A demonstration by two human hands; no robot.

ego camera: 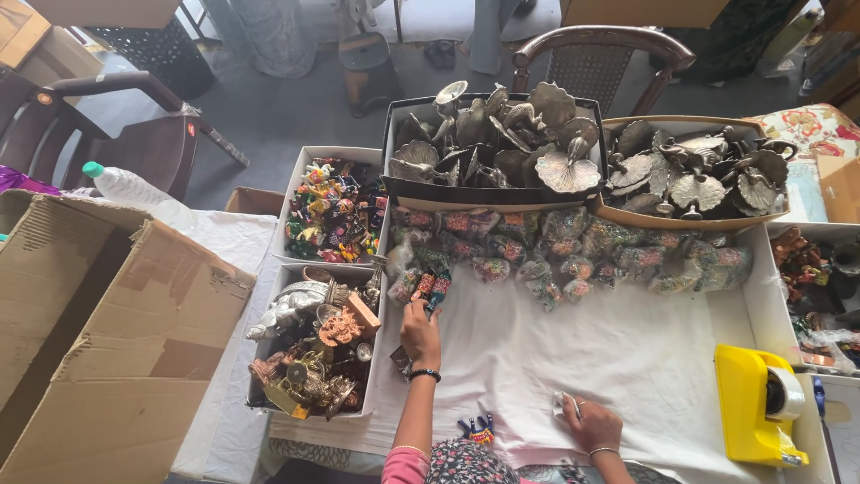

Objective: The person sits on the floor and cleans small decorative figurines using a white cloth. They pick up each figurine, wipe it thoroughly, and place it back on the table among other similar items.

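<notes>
— Which way does the small packet (434, 289) lie under our left hand (419, 333)?

— Its long axis runs away from us and leans a little to the right, pointing toward the row of wrapped packets (573, 251) at the far edge of the white cloth (618, 358). It sits just beside the box of figurines (315, 345).

— And the fingers?

— Those of the left hand are drawn together at the packet's near end, pinching it (we cannot tell how firmly). The forearm stretches straight ahead, a dark bracelet (424, 374) at the wrist.

— The right hand (591, 424)?

— It rests low on the cloth, near our body, fingers curled around a small pale scrap (564, 403). The wrist bends inward. A little blue and red figure (477, 429) lies between the two arms, and the yellow tape dispenser (761, 403) stands well apart to the right.
</notes>
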